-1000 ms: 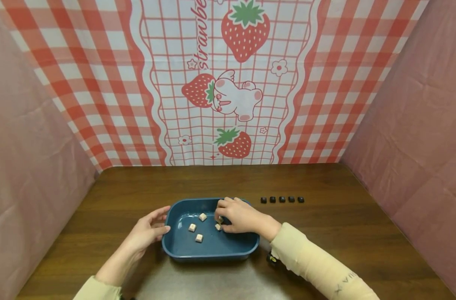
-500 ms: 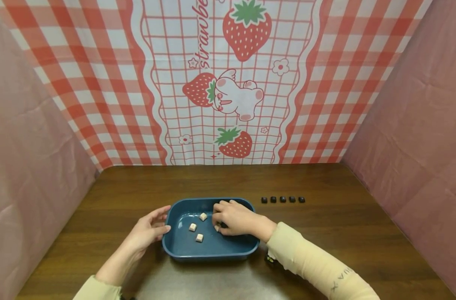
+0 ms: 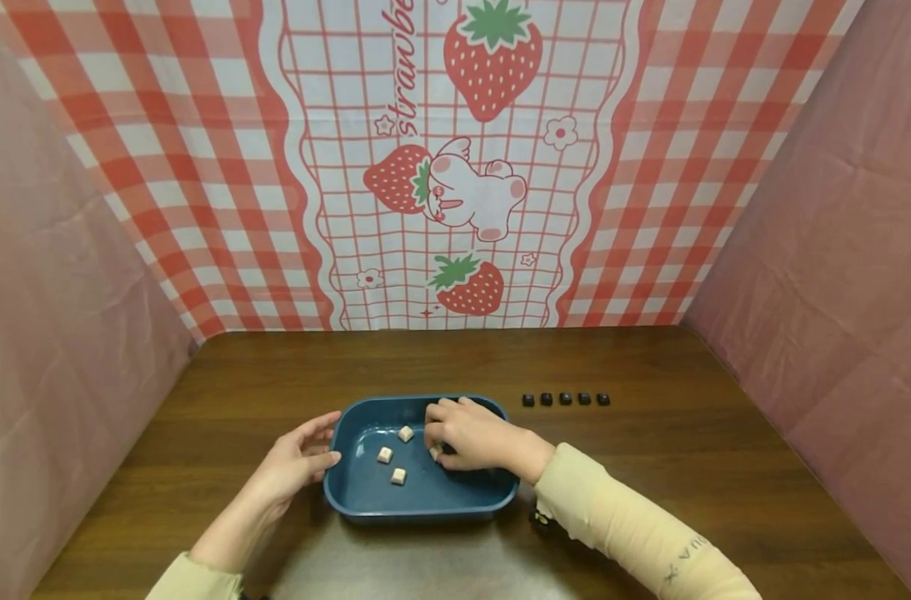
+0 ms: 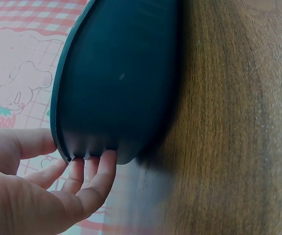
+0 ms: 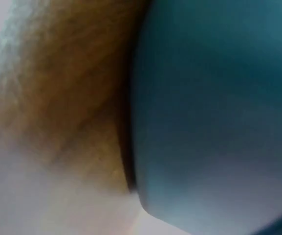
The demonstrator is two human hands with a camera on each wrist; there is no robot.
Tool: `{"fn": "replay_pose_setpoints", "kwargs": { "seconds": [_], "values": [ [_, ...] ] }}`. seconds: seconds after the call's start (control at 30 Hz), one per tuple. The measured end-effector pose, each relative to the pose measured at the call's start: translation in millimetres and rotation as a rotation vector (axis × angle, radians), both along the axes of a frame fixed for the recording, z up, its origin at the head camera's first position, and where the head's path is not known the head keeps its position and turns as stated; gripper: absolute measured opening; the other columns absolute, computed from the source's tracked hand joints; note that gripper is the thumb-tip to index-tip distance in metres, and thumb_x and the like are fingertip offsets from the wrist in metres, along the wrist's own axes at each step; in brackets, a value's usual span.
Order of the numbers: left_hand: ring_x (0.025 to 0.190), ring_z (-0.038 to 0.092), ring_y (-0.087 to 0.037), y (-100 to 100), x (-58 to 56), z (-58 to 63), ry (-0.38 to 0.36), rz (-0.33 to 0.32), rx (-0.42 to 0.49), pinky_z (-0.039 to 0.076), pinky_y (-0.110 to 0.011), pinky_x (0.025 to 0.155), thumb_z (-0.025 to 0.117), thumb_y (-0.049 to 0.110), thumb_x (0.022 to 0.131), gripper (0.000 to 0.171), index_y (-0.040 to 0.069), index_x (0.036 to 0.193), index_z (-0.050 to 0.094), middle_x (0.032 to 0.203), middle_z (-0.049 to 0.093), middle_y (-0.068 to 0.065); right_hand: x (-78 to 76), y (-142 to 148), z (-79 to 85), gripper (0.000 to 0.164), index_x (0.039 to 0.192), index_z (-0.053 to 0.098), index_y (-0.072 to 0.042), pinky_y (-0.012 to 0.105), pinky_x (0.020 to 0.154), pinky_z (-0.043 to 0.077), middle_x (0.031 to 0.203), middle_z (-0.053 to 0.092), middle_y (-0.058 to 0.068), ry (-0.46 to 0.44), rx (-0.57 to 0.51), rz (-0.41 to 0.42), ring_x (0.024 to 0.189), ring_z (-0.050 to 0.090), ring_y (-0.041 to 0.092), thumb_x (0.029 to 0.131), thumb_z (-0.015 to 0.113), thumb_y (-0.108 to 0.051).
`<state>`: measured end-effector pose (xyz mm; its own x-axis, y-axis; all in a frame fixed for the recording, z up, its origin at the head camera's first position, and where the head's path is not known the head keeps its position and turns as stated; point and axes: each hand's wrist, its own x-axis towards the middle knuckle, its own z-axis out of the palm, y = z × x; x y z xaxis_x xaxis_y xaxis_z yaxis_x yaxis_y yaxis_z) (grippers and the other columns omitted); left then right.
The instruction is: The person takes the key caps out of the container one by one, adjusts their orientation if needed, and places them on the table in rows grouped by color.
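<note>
A blue tray (image 3: 421, 510) sits on the wooden table. At its left end my left hand (image 3: 293, 462) grips the rim; in the left wrist view the thumb lies at the rim and several fingers press the outer wall. My right hand (image 3: 470, 435) reaches over the right side into the tray, fingers curled down and pinching a cream keycap (image 3: 436, 452), mostly hidden beneath them. Three more cream keycaps lie loose on the tray floor: one farther back (image 3: 406, 433), one at the left (image 3: 384, 455) and one nearer (image 3: 398, 476).
Several black keycaps (image 3: 565, 399) stand in a straight row on the table (image 3: 688, 467), behind and right of the tray. A checked strawberry cloth (image 3: 463, 192) hangs at the back, with pink cloth on both sides. The tray's wall (image 5: 214, 122) fills much of the right wrist view.
My right hand has shifted slightly left and down inside the tray, its fingers now covering most of the keycap that showed beside them. Left hand and tray have stayed put.
</note>
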<state>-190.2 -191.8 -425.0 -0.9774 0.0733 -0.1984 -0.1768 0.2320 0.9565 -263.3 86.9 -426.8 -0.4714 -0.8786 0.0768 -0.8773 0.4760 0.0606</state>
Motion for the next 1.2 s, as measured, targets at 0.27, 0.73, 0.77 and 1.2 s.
{"fn": "replay_pose_setpoints", "kwargs": {
  "seconds": [0.27,0.73,0.77,1.2],
  "values": [
    [0.104,0.055,-0.025,1.2,0.1,0.7,-0.007,0.01,-0.013,0.051,-0.033,0.074,0.058,-0.003,0.088,0.056,0.007,0.141,0.042,0.128,0.047,-0.021,2.5,9.4,15.7,0.012,0.094,0.065,-0.025,0.03,0.07,0.036,0.097,0.053,-0.006,0.04,0.004,-0.017,0.088,0.046,0.012,0.085,0.067,-0.032],
    [0.104,0.055,-0.027,2.0,2.7,-0.3,0.0,0.008,0.015,0.051,-0.033,0.073,0.057,-0.004,0.088,0.056,0.004,0.141,0.041,0.126,0.046,-0.022,1.4,45.0,45.9,0.009,0.086,0.06,-0.023,0.029,0.066,0.03,0.091,0.05,-0.006,0.124,-0.098,-0.042,0.083,0.044,0.012,0.084,0.068,-0.028],
    [0.105,0.055,-0.027,2.2,2.5,-0.4,-0.001,0.01,0.016,0.051,-0.033,0.073,0.057,-0.004,0.088,0.056,0.005,0.141,0.041,0.126,0.046,-0.021,1.0,47.7,47.4,0.009,0.086,0.06,-0.023,0.029,0.066,0.03,0.091,0.051,-0.006,0.128,-0.104,-0.047,0.083,0.044,0.012,0.084,0.068,-0.027],
    [0.105,0.055,-0.028,2.4,2.3,-0.8,0.0,0.021,0.01,0.051,-0.033,0.073,0.058,-0.004,0.087,0.056,0.005,0.14,0.042,0.126,0.048,-0.022,-3.2,87.0,53.3,0.009,0.084,0.063,-0.021,0.028,0.064,0.034,0.086,0.053,-0.006,0.135,-0.163,-0.172,0.082,0.047,0.013,0.079,0.071,-0.023]
  ]
}}
